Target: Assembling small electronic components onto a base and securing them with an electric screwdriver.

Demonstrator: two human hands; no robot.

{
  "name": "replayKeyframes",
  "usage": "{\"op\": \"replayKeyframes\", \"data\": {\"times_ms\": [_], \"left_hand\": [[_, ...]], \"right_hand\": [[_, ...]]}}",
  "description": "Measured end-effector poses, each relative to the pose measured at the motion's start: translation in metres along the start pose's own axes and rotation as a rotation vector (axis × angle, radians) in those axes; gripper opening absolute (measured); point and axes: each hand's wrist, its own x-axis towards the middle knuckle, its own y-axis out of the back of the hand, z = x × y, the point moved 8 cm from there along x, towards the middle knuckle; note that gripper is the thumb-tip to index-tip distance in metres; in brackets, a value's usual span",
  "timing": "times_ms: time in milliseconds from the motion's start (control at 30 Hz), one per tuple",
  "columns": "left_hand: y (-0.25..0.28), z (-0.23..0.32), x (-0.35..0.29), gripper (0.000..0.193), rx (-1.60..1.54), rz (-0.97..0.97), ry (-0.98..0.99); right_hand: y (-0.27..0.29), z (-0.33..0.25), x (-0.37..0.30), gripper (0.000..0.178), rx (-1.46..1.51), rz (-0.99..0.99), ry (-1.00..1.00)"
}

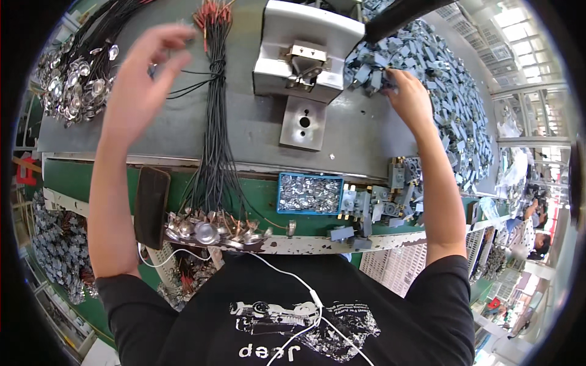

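My left hand [137, 82] is raised over the left of the metal worktop, blurred by motion. Its thumb and fingers are apart, and I make out nothing held between them. Close to it runs a bundle of black wires [218, 104] with reddish-brown ends. At the near edge of a heap of grey-blue plastic blocks [448, 97], my right hand [413, 100] has its thumb and fingertips closed around one block, mostly hidden by the fingers. Between the hands stands a metal press fixture [308, 30], with a square steel plate [296, 131] in front of it.
Round metal caps on wires [76, 85] lie at the far left. Along the green front ledge are a dark phone-like slab [152, 207], wired metal caps [204, 229], a blue tray [279, 194] of small metal pieces, and grey blocks with brass pins [378, 210]. A white cable [278, 271] crosses my shirt.
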Motion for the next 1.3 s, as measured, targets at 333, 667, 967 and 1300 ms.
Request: {"op": "replayKeyframes", "data": {"times_ms": [333, 667, 967, 1300], "left_hand": [[-0.043, 0.038, -0.086, 0.023, 0.056, -0.983, 0.252], [-0.024, 0.012, -0.095, 0.014, -0.39, -0.899, 0.704], [-0.044, 0.048, -0.081, 0.018, -0.697, -0.82, 0.454], [-0.08, 0.092, -0.065, 0.018, -0.286, -0.864, 0.023]], "right_hand": [[0.067, -0.073, -0.092, 0.046, 1.059, -0.237, -0.29], [0.085, -0.188, -0.057, 0.037, 0.51, -0.458, 0.289], [0.045, -0.184, -0.012, 0.029, 0.453, -0.345, 0.338], [0.053, -0.198, -0.033, 0.035, 0.397, -0.248, 0.32]]}}
